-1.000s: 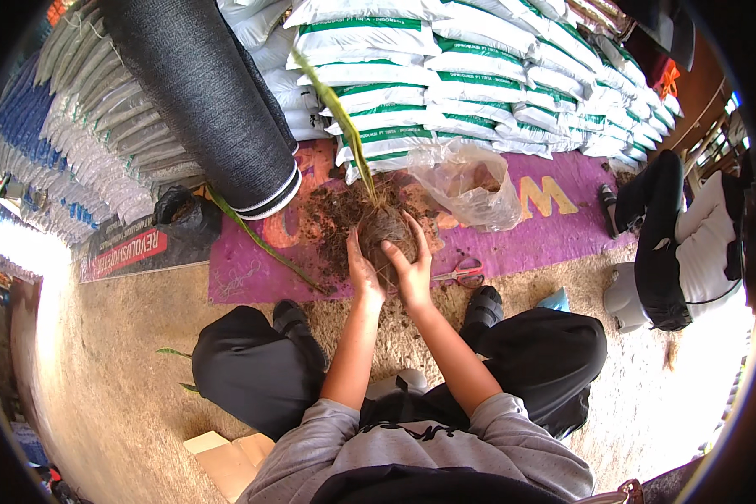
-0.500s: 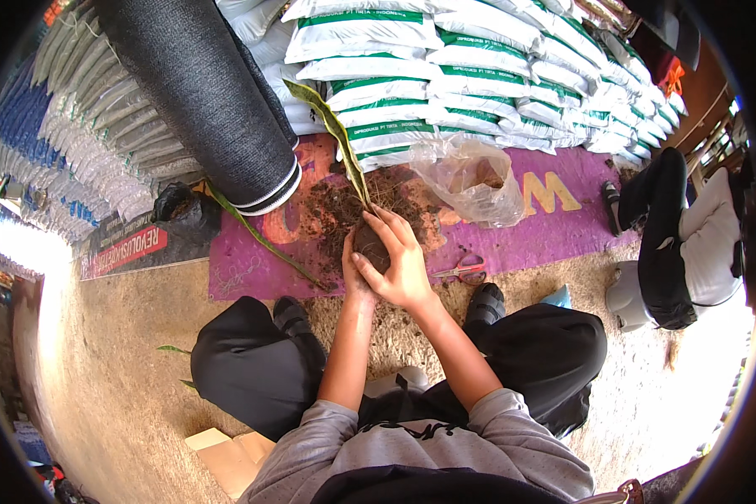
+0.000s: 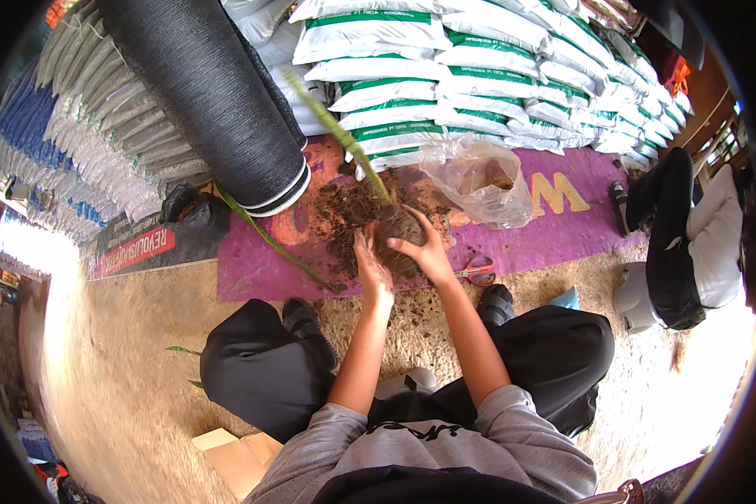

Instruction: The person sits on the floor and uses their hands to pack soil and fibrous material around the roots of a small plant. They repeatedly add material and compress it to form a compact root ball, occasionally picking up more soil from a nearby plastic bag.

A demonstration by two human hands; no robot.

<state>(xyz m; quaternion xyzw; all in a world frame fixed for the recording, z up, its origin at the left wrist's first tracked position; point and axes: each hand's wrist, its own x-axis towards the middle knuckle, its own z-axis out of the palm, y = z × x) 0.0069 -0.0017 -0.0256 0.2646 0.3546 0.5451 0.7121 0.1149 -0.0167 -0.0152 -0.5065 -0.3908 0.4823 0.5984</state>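
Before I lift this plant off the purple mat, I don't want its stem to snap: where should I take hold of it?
Grip the root ball, not the stem. Cup it low from both sides, as the left hand and right hand do now. The stem is long, thin and leaning away from you toward the sacks, so it would likely bend under the heavy, soil-caked clump.

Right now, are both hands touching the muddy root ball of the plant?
Touching. The head view shows the left hand pressed against the root ball and the right hand cupped over it, with no gap.
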